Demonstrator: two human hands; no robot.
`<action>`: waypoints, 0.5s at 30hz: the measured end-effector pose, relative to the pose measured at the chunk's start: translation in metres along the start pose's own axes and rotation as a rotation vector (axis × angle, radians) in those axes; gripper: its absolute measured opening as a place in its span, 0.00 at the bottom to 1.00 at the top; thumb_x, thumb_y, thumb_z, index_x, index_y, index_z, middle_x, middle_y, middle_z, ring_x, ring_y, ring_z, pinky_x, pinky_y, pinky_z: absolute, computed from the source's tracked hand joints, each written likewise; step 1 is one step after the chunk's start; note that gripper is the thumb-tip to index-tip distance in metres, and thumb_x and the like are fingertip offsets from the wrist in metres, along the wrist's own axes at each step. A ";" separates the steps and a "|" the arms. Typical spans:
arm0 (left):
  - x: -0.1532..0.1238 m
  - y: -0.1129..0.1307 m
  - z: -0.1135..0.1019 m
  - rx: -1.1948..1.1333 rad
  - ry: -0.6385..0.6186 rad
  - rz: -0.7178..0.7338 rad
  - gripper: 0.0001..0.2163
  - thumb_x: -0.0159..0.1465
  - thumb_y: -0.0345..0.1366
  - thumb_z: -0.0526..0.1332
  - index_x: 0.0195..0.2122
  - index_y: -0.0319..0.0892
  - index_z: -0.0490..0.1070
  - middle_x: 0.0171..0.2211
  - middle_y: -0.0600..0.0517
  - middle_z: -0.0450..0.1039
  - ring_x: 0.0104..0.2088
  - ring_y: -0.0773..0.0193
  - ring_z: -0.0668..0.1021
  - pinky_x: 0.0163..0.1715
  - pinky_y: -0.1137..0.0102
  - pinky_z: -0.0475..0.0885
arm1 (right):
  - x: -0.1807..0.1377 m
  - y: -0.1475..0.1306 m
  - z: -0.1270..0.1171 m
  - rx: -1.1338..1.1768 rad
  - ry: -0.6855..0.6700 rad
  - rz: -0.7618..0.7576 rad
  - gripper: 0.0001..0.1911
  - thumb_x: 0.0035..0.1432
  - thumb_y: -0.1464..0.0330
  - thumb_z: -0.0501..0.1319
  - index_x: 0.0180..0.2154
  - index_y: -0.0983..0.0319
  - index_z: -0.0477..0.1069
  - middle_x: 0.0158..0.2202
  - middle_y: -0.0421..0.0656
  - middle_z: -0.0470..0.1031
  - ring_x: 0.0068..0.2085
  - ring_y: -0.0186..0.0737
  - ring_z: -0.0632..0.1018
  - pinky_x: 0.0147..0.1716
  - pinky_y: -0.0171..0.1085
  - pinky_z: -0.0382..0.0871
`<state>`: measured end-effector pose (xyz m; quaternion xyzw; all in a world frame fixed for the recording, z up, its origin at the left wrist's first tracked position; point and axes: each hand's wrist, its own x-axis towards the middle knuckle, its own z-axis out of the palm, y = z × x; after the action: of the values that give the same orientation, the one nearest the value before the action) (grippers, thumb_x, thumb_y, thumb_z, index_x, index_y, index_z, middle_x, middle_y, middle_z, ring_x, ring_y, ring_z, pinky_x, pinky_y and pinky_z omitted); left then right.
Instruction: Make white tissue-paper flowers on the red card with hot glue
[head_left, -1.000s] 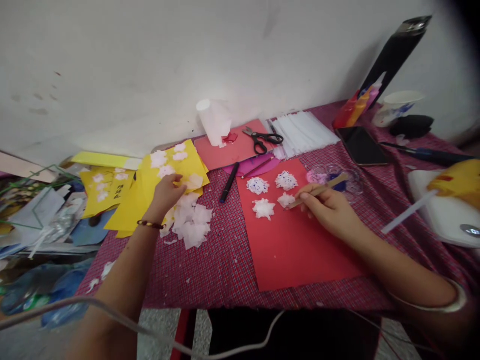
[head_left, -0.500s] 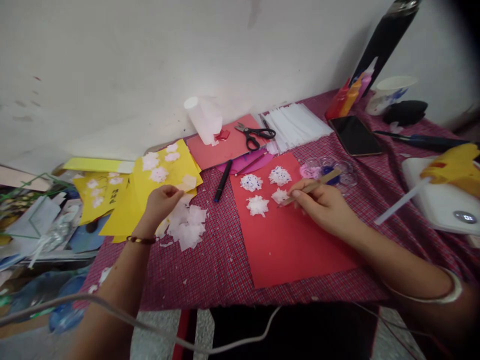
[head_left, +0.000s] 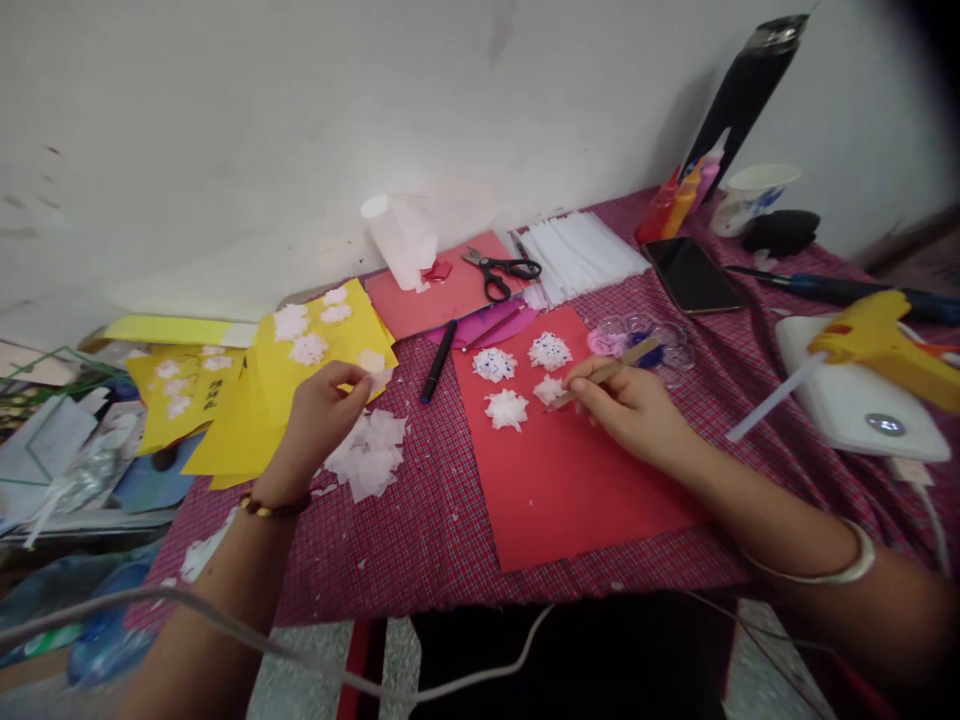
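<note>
My left hand (head_left: 326, 410) pinches a small piece of thin white paper (head_left: 381, 379), held above a loose pile of white paper squares (head_left: 367, 462). In my right hand (head_left: 634, 405), a flat wooden stick (head_left: 637, 352) is gripped between thumb and fingers. Its lower end is at a small white paper tuft (head_left: 548, 388) on the red sheet (head_left: 585, 490); whether it touches is hard to see. A plain white paper flower (head_left: 506, 409) lies beside the tuft. Above them are two white flowers with blue specks, one left (head_left: 493, 364) and one right (head_left: 550, 350).
Behind the sheet lie black scissors (head_left: 502, 270), a black pen (head_left: 439, 362) and white strips (head_left: 581, 257). A clear paint palette (head_left: 671, 345), phone (head_left: 691, 273), yellow glue gun (head_left: 862, 335) and paint bottles (head_left: 679, 205) are rightward. Yellow sheets (head_left: 232, 430) lie left; a cable (head_left: 247, 638) crosses in front.
My left hand has moved slightly right and its paper piece is now nearer the pile's upper edge. The whole view has shifted a little; my right hand stays at the tuft with the stick.
</note>
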<state>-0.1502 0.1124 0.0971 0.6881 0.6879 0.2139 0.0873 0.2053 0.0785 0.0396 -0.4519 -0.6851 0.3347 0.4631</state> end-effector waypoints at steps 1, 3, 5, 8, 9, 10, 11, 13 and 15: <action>-0.004 0.013 0.002 -0.176 -0.047 -0.005 0.10 0.60 0.43 0.60 0.30 0.43 0.75 0.31 0.50 0.77 0.32 0.60 0.77 0.33 0.67 0.69 | 0.000 0.000 0.001 0.018 0.003 0.006 0.15 0.64 0.64 0.58 0.25 0.60 0.73 0.30 0.44 0.76 0.27 0.35 0.74 0.27 0.35 0.67; -0.010 0.040 0.012 -0.493 -0.177 -0.040 0.09 0.57 0.44 0.64 0.29 0.44 0.74 0.25 0.54 0.72 0.25 0.65 0.71 0.27 0.70 0.65 | -0.002 0.000 0.002 0.073 0.007 0.033 0.16 0.64 0.62 0.59 0.25 0.61 0.72 0.30 0.44 0.76 0.27 0.34 0.74 0.26 0.34 0.66; -0.012 0.064 0.032 -0.745 -0.299 -0.077 0.09 0.53 0.42 0.68 0.28 0.43 0.74 0.23 0.55 0.70 0.23 0.68 0.69 0.25 0.71 0.64 | -0.003 -0.001 0.003 0.180 0.009 0.061 0.16 0.65 0.58 0.59 0.29 0.61 0.73 0.27 0.42 0.75 0.25 0.33 0.72 0.22 0.33 0.65; -0.013 0.090 0.069 -0.970 -0.437 -0.111 0.09 0.49 0.40 0.71 0.27 0.42 0.75 0.24 0.54 0.72 0.24 0.69 0.70 0.26 0.72 0.65 | -0.003 -0.001 0.001 0.370 0.018 0.054 0.18 0.65 0.53 0.59 0.38 0.62 0.75 0.28 0.42 0.77 0.21 0.31 0.72 0.20 0.33 0.66; -0.013 0.096 0.081 -1.007 -0.473 -0.115 0.09 0.49 0.39 0.71 0.27 0.42 0.76 0.24 0.54 0.73 0.24 0.69 0.70 0.26 0.72 0.65 | -0.003 -0.001 0.001 0.421 0.036 0.034 0.19 0.65 0.53 0.59 0.39 0.62 0.75 0.28 0.42 0.78 0.21 0.31 0.72 0.19 0.33 0.66; -0.013 0.101 0.091 -1.033 -0.502 -0.117 0.08 0.49 0.39 0.71 0.27 0.41 0.76 0.23 0.54 0.73 0.23 0.69 0.70 0.25 0.72 0.65 | -0.002 0.000 0.000 0.448 0.037 0.028 0.19 0.65 0.53 0.59 0.40 0.62 0.75 0.29 0.42 0.78 0.20 0.31 0.72 0.19 0.33 0.66; -0.013 0.105 0.099 -1.047 -0.527 -0.119 0.09 0.50 0.39 0.71 0.27 0.41 0.77 0.22 0.54 0.72 0.23 0.69 0.69 0.25 0.73 0.64 | -0.001 0.001 -0.001 0.467 0.037 0.026 0.18 0.65 0.53 0.59 0.41 0.62 0.75 0.29 0.42 0.79 0.20 0.30 0.72 0.20 0.33 0.66; -0.014 0.109 0.108 -1.057 -0.564 -0.125 0.09 0.50 0.40 0.71 0.27 0.40 0.78 0.22 0.54 0.72 0.22 0.70 0.68 0.23 0.73 0.62 | 0.000 0.004 -0.001 0.488 0.015 0.039 0.18 0.65 0.54 0.60 0.41 0.62 0.75 0.29 0.42 0.79 0.21 0.30 0.72 0.20 0.32 0.67; -0.016 0.110 0.111 -1.071 -0.580 -0.134 0.09 0.50 0.40 0.71 0.28 0.40 0.79 0.22 0.54 0.73 0.22 0.69 0.69 0.23 0.73 0.62 | 0.001 0.006 0.000 0.497 -0.012 0.055 0.18 0.65 0.54 0.60 0.40 0.62 0.75 0.29 0.42 0.78 0.21 0.30 0.72 0.21 0.32 0.66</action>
<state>-0.0038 0.1121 0.0412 0.5341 0.4748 0.3279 0.6179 0.2072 0.0813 0.0346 -0.3406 -0.5721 0.5079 0.5466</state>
